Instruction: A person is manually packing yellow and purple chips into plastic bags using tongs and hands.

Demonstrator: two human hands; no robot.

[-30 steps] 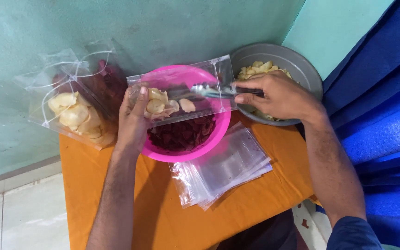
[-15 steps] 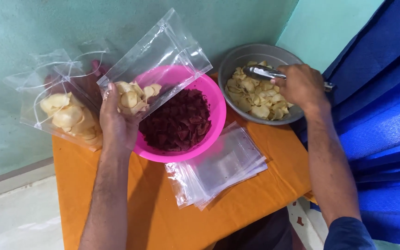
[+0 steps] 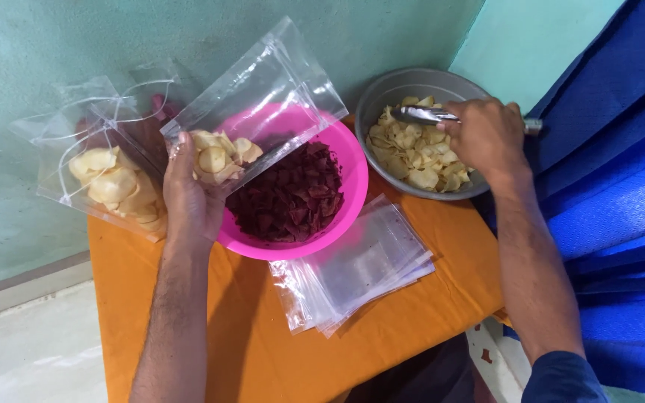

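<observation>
**Orange tabletop against a teal wall: bag in one hand, tongs in the other**

An orange tabletop [image 3: 382, 328] stands in a corner of teal wall, with blue cloth [image 3: 621, 224] hanging at the right. Nearest on it lies a stack of empty clear bags [image 3: 360, 272], fanned out flat. Just beyond them sits a pink bowl [image 3: 341, 216] filled with dark red chips [image 3: 289, 198].

The left hand [image 3: 188, 198] is closed around the lower end of a clear bag [image 3: 263, 104], held tilted over the pink bowl's left rim; pale yellow chips [image 3: 218, 157] sit in the bag's bottom by the fingers.

The right hand [image 3: 487, 134] grips metal tongs [image 3: 423, 114], their tips over the pale chips in a grey bowl [image 3: 390, 86] at the back right, well apart from the held bag.

At the far left, filled bags [image 3: 110, 172] lean against the wall.
</observation>
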